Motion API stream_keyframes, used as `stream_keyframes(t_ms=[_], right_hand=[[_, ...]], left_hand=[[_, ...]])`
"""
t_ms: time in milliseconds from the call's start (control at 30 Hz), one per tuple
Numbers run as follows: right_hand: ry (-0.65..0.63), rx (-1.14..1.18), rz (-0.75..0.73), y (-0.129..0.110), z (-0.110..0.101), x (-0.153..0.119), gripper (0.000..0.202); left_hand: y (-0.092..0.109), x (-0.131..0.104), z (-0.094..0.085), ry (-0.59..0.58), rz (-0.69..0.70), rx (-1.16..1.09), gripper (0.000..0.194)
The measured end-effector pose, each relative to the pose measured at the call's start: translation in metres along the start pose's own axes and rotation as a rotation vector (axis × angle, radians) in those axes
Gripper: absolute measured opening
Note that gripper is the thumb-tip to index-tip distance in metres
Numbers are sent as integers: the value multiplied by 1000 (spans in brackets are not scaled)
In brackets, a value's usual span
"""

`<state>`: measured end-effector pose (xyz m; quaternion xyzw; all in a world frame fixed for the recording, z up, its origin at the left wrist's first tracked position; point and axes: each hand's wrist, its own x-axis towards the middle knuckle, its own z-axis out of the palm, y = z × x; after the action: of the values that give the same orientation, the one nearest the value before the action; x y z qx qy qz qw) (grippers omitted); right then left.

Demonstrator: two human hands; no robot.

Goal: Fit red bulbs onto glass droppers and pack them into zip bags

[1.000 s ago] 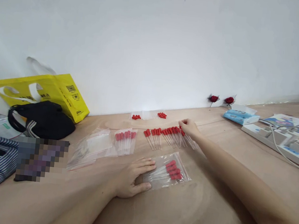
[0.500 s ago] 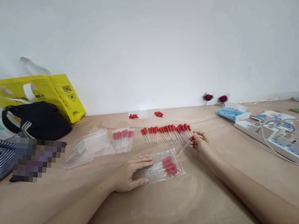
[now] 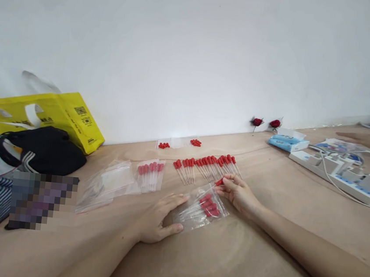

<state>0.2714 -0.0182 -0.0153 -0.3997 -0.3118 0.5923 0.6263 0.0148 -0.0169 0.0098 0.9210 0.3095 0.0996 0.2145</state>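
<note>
My left hand lies on the table with thumb and fingers spread, their tips pressing the left edge of a clear zip bag. Inside this bag are several glass droppers with red rubber bulbs. My right hand pinches another dropper by its red bulb; its glass tube points down-left at the bag's upper edge, and I cannot tell how far it is inside. Behind the bag lies a row of loose red-bulbed droppers. To its left is a filled bag of droppers.
Flat clear bags lie at left, near a yellow tote and black cloth item. Small red bulbs lie by the wall. A power strip, tissue pack and another person's hand are at right.
My right hand has moved left and toward me, bringing the dropper's tube over the bag. My left hand stays on the bag. Another person's hand has appeared at the right edge.
</note>
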Motion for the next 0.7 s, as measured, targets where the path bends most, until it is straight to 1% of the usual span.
stream_keyframes(t_ms=[100,233,333,400,500,600,700], right_hand=[[-108,-138,12,4,3,-3,32],[-141,-323,-4,6,2,-4,36],[-159,-387,-31,8,1,-4,40],[-208,-421,-41,10,1,-3,42],[-288,-483,-74,14,-1,0,40],[-304,-562,-119,16,-1,5,36],[-373,-562,-52,16,2,5,36]], left_hand=[[0,0,-1,6,10,-10,58],[0,1,-1,6,14,-2,57],[0,1,0,6,26,4,57],[0,1,0,10,31,3,57],[0,2,-1,-5,12,14,57],[1,2,-2,-20,-2,21,57],[2,2,-3,-14,1,17,56]])
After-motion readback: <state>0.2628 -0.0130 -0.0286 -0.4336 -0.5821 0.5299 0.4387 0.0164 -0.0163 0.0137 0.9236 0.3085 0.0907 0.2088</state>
